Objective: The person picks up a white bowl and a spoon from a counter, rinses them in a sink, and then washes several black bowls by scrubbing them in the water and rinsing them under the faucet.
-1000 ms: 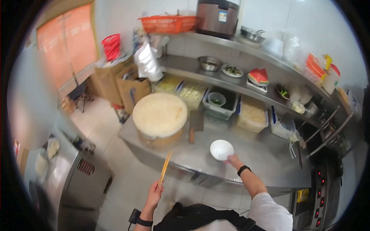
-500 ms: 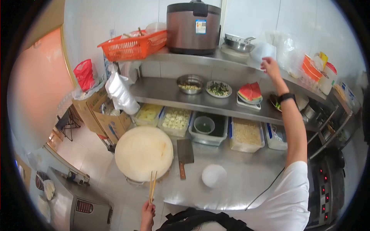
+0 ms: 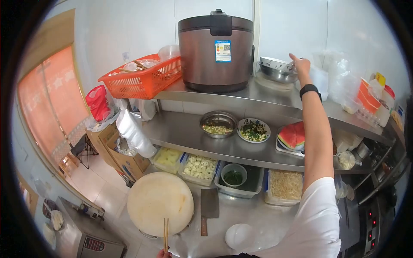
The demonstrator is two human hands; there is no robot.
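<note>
My left hand (image 3: 164, 254) is at the bottom edge, closed around a pair of wooden chopsticks (image 3: 166, 233) that point up over the round cutting board (image 3: 160, 202). Most of that hand is cut off. On the top shelf, my right hand (image 3: 302, 66) has its fingers at the right rim of a patterned white bowl (image 3: 271, 62), which is stacked on a steel bowl (image 3: 279, 75). One finger sticks up, and the others bend at the rim, partly hidden. A cleaver (image 3: 210, 204) with a wooden handle lies beside the board. Right of it is a white round object (image 3: 239, 236).
A large rice cooker (image 3: 215, 56) and orange basket (image 3: 142, 79) share the top shelf. Below are a steel bowl of chopped food (image 3: 218, 125), a plate of chopped greens (image 3: 254, 130) and watermelon (image 3: 292, 136). Food tubs (image 3: 238, 189) line the counter's back; a stove (image 3: 372, 223) is right.
My right hand has reached the bowls on the top shelf. The view has shifted, bringing the shelf nearer. My left hand, with the chopsticks, sits lower in the frame.
</note>
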